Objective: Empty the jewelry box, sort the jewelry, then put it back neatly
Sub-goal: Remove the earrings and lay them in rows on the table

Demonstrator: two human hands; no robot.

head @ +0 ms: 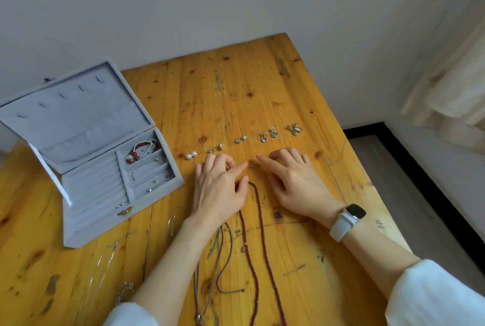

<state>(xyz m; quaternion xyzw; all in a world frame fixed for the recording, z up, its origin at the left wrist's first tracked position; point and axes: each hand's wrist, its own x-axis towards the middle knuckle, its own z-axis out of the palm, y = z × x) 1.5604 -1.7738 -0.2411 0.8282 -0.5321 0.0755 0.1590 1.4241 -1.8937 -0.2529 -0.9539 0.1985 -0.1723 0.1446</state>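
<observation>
Both hands rest over the wooden counter [262,84], and the sorting looks well under way though not finished. The left hand [220,186] lies with relaxed, straight fingers, its grip released and holding nothing that I can see; the right hand [294,178] is likewise released, forefinger stretched toward a small stud earring [251,168] lying on the counter between the two forefingers. Just beyond the fingertips runs a row of paired earrings: pearl studs [191,155] beyond and left of the left hand, then silver pairs, ending with the butterfly pair [294,128] beyond the right hand. The dark red bead necklace [259,210] lies between the wrists, its loop touching or just beside the left thumb, with thin cords [223,252] nearer the person under the left forearm. The grey jewelry box [86,165] stands open well to the left of the left hand, and it is not fully emptied: a red bead bracelet [141,151] and a few small silver pieces remain in its compartments. By my judgement the emptying still needs finishing, the loose stud needs a place in the row, and putting everything back has not begun
</observation>
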